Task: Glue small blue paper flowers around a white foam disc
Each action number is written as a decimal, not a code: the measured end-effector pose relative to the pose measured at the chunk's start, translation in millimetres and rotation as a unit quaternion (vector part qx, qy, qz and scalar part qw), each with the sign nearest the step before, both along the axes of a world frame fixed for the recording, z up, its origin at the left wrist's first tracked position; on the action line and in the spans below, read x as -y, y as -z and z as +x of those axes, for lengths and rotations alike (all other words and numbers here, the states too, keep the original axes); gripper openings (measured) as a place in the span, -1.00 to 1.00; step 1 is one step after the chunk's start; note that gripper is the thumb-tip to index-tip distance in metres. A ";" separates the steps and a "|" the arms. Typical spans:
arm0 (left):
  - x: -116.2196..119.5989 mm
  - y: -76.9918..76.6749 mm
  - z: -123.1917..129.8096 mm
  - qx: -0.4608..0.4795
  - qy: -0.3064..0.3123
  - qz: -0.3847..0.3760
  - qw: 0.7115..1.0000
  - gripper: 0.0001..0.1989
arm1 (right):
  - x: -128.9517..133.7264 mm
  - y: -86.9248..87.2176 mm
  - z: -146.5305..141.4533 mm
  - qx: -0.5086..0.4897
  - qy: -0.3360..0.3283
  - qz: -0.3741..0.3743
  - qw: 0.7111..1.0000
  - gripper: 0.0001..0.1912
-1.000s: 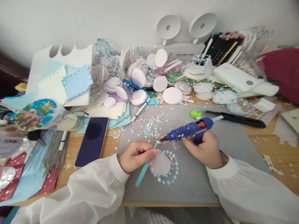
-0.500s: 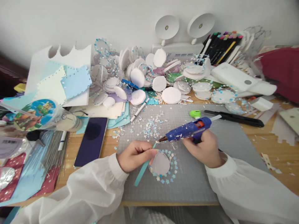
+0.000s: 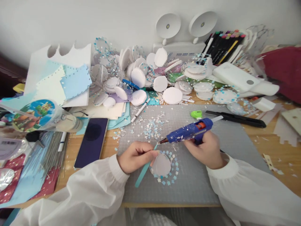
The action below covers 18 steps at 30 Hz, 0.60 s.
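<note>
My left hand (image 3: 137, 157) is closed around slim teal tweezers (image 3: 143, 175), their wide end toward me and their fine tip pointing away. In my right hand (image 3: 208, 150) is a blue glue gun (image 3: 189, 131), spotted with white bits. Its dark nozzle meets or nearly meets the tweezers' tip; whether a tiny piece sits there I cannot make out. Just below my left fingertips lies a round white disc (image 3: 161, 165), ringed by small blue and white paper flowers (image 3: 175, 172). Loose paper flowers (image 3: 150, 127) are scattered beyond the nozzle.
A grey cutting mat (image 3: 188, 191) lies under the work. Behind it are piled white discs (image 3: 172, 95). A black utility knife (image 3: 235, 119) and a green small object (image 3: 196, 114) lie right; a phone (image 3: 91, 142), a tilted cup (image 3: 47, 116) and thin wires (image 3: 54, 153) lie left.
</note>
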State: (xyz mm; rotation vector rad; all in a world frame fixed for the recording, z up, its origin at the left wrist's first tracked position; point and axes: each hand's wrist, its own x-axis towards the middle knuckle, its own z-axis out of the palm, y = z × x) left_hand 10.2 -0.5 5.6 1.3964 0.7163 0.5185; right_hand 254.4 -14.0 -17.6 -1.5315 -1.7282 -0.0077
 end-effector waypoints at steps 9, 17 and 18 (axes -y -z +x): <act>0.5 -0.1 -0.1 -0.011 0.000 -0.006 1.000 -0.45 | -0.6 -1.0 -0.4 0.012 -0.007 0.010 1.000 -0.68; -0.4 -1.3 0.1 -0.009 0.000 -0.002 1.000 -0.45 | -0.6 -2.3 -0.3 0.006 -0.007 0.009 1.000 -0.69; -0.2 -1.0 -0.1 -0.007 0.000 0.000 1.000 -0.45 | -0.7 -2.4 -0.4 0.006 -0.010 0.010 1.000 -0.70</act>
